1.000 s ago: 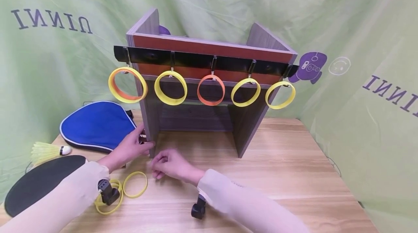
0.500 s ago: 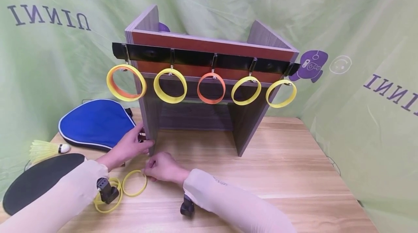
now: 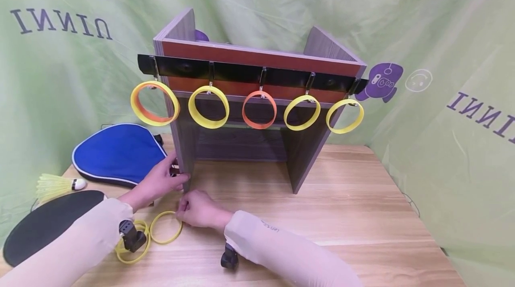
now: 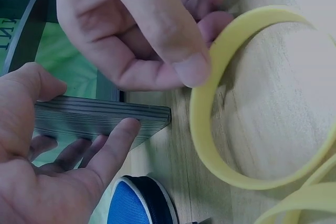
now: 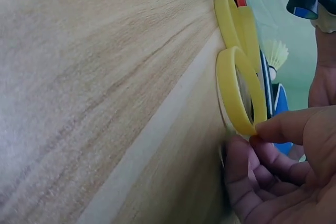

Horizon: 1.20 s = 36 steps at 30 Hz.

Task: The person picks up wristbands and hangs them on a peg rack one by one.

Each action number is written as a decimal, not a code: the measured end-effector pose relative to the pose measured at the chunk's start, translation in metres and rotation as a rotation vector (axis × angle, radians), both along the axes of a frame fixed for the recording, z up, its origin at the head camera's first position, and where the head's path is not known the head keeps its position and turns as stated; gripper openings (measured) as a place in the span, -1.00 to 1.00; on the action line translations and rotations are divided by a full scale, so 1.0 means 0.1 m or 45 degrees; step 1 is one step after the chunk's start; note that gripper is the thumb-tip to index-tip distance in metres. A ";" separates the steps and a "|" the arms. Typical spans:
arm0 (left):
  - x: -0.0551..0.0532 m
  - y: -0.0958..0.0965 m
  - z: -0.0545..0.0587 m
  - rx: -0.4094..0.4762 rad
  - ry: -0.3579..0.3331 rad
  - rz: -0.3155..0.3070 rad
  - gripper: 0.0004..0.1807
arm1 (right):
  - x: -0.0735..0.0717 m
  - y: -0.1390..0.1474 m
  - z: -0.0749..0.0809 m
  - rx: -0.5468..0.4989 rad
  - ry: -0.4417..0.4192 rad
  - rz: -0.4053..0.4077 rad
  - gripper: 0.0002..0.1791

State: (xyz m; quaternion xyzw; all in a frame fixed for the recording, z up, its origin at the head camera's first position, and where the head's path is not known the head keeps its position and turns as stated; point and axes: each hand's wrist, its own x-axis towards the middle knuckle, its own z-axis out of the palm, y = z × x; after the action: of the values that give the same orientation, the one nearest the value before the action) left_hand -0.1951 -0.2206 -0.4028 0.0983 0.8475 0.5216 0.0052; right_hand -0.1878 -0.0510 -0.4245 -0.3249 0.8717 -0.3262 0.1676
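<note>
My right hand (image 3: 201, 208) pinches the near edge of a yellow ring (image 4: 202, 114) between thumb and fingers; the ring lies on the table, its edge slightly raised in the right wrist view. My left hand (image 3: 158, 184) grips the lower left side panel of a grey wooden shelf (image 3: 183, 144), thumb on one face and fingers on the other. More yellow rings (image 3: 130, 262) lie beside the pinched one, partly hidden by the left wrist camera. Along the shelf's front, a black hook strip (image 3: 241, 69) bears several hanging rings, among them an orange ring (image 3: 259, 126) in the middle.
Left of the shelf lies a blue racket case (image 3: 120, 153) with white piping. A yellow shuttlecock (image 3: 56, 186) and a black paddle (image 3: 52, 226) sit nearer, the paddle partly under the left sleeve. Green cloth (image 3: 442, 77) surrounds the wooden table (image 3: 362, 215).
My right hand has moved left from in front of the shelf's side panel to the yellow ring and taken its edge. The left hand keeps its grip on the shelf.
</note>
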 end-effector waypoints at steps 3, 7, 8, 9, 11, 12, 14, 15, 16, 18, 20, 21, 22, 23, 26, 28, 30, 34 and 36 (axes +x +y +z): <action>0.00 0.00 0.01 -0.001 0.004 0.000 -0.21 | 0.03 0.00 0.03 -0.066 -0.130 -0.046 -0.82; 0.00 0.00 0.00 0.008 0.010 -0.003 -0.20 | 0.05 0.01 0.03 -0.182 -0.314 -0.097 -0.81; 0.00 0.00 0.00 0.007 0.012 -0.002 -0.20 | 0.06 0.01 0.03 -0.218 -0.362 -0.105 -0.82; -0.01 0.00 -0.01 0.007 0.015 -0.003 -0.20 | 0.06 0.02 0.02 -0.252 -0.407 -0.109 -0.85; -0.01 0.00 -0.02 0.004 0.020 -0.003 -0.21 | 0.05 0.05 0.00 -0.323 -0.497 -0.106 -0.92; -0.01 0.00 -0.02 0.004 0.022 -0.003 -0.21 | 0.04 0.07 -0.01 -0.359 -0.542 -0.101 -0.94; 0.00 0.00 -0.03 0.006 0.021 -0.004 -0.23 | 0.02 0.11 -0.03 -0.416 -0.617 -0.085 -0.92; 0.00 0.00 -0.03 0.012 0.020 -0.007 -0.23 | 0.01 0.14 -0.04 -0.439 -0.644 -0.070 -0.89; 0.00 0.00 -0.02 0.017 0.017 -0.009 -0.24 | 0.00 0.17 -0.05 -0.456 -0.668 -0.057 -0.87; 0.00 0.01 -0.02 0.029 0.011 -0.013 -0.24 | -0.02 0.24 -0.07 -0.489 -0.709 -0.040 -0.83; 0.01 0.01 -0.02 0.035 0.008 -0.014 -0.24 | -0.04 0.32 -0.09 -0.527 -0.752 -0.041 -0.80; 0.01 0.01 -0.02 0.034 0.008 -0.014 -0.24 | -0.05 0.37 -0.09 -0.553 -0.778 -0.049 -0.79; 0.01 0.01 -0.03 0.030 0.009 -0.010 -0.24 | -0.05 0.41 -0.10 -0.577 -0.807 -0.064 -0.78; 0.02 0.02 -0.03 0.030 0.008 -0.010 -0.24 | -0.06 0.45 -0.10 -0.606 -0.837 -0.077 -0.77; 0.03 0.01 -0.04 0.024 0.010 -0.005 -0.25 | -0.08 0.57 -0.08 -0.670 -0.906 -0.096 -0.75; 0.03 0.01 -0.05 0.024 0.008 -0.002 -0.25 | -0.09 0.66 -0.04 -0.690 -0.931 -0.080 -0.72; 0.03 0.01 -0.05 0.025 0.002 -0.001 -0.24 | -0.10 0.76 0.04 -0.701 -0.933 -0.053 -0.68; 0.01 0.01 -0.03 0.036 -0.009 -0.003 -0.24 | -0.12 0.99 0.26 -0.764 -0.894 -0.013 -0.64; 0.00 0.01 -0.02 0.041 -0.009 -0.008 -0.24 | -0.12 1.10 0.39 -0.819 -0.865 -0.009 -0.69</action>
State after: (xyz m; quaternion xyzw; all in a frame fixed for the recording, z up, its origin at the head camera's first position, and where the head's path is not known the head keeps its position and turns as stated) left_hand -0.1947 -0.2201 -0.4044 0.0991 0.8386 0.5356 0.0082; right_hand -0.1997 0.0591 -0.3857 -0.2323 0.6231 -0.6683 0.3332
